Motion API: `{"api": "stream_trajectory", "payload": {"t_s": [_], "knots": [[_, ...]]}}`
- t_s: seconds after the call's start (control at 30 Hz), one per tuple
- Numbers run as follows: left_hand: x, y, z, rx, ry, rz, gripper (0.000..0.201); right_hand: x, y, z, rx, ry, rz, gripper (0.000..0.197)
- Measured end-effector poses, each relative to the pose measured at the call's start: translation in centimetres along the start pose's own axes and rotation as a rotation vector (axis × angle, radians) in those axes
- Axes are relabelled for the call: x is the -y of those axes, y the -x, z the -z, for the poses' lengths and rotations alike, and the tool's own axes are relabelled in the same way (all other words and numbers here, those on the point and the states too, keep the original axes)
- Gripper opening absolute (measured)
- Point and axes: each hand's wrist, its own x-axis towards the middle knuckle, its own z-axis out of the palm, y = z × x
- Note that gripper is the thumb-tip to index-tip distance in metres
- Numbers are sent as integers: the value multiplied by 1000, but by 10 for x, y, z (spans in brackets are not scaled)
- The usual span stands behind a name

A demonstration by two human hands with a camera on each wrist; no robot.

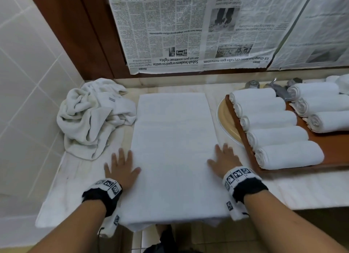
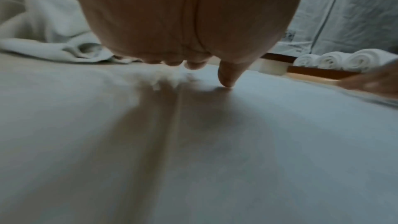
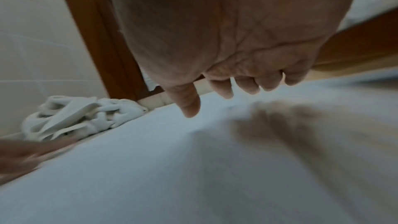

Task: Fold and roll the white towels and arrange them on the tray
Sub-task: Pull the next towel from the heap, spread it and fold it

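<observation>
A white towel (image 1: 171,148) lies folded into a long flat rectangle on the counter, its near end hanging over the front edge. My left hand (image 1: 122,167) lies flat with spread fingers on its left edge. My right hand (image 1: 223,161) lies flat on its right edge. Both palms press the cloth, as the wrist views show: left hand (image 2: 189,43), right hand (image 3: 226,48), towel (image 2: 215,142) (image 3: 172,168). A wooden tray (image 1: 330,148) at the right carries several rolled white towels (image 1: 273,133), in a near row and a far row.
A heap of crumpled white towels (image 1: 94,116) sits at the back left by the tiled wall. A cream plate (image 1: 225,120) pokes out under the tray's left edge. Taps (image 1: 273,86) stand behind the tray. Newspaper (image 1: 188,29) covers the wall behind.
</observation>
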Motion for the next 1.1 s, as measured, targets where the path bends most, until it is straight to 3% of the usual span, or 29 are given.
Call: {"api": "stream_trajectory", "payload": {"t_s": [0.1,0.17,0.2,0.23,0.3,0.4,0.5,0.57,0.63,0.7,0.77,0.83,0.93,1.0,1.1], "knots": [[-42,-6,10,-25,23,-221,102,52,-4,5,-40,-20,264,73],[-69,-9,11,59,28,-419,105,79,-6,-6,43,-2,426,73],[-72,-14,11,120,27,-479,108,81,-10,-13,91,27,438,74],[-67,-21,15,158,6,-484,112,74,-17,-15,118,56,415,75],[-37,-42,20,131,-28,-352,109,49,-35,-9,108,72,297,78],[5,-69,33,1,77,-128,77,24,-57,14,6,22,72,77],[-24,-78,49,-59,101,-310,93,59,-65,25,-44,-37,171,73],[-61,-79,51,-23,76,-478,99,88,-66,21,4,-79,335,73],[-77,-86,47,55,40,-549,93,93,-75,14,73,-39,383,75],[-66,-106,49,89,-8,-466,89,74,-92,19,83,15,299,77],[-46,-134,61,42,-15,-284,87,53,-112,37,51,5,159,76],[-45,-154,81,10,28,-201,76,50,-125,56,12,-46,79,73],[-81,-153,97,-108,53,-346,70,85,-132,64,-36,-94,218,71],[-96,-146,86,-45,28,-473,66,102,-133,54,37,-30,337,73],[-73,-163,77,-8,-48,-378,73,85,-145,53,96,55,285,75]]}}
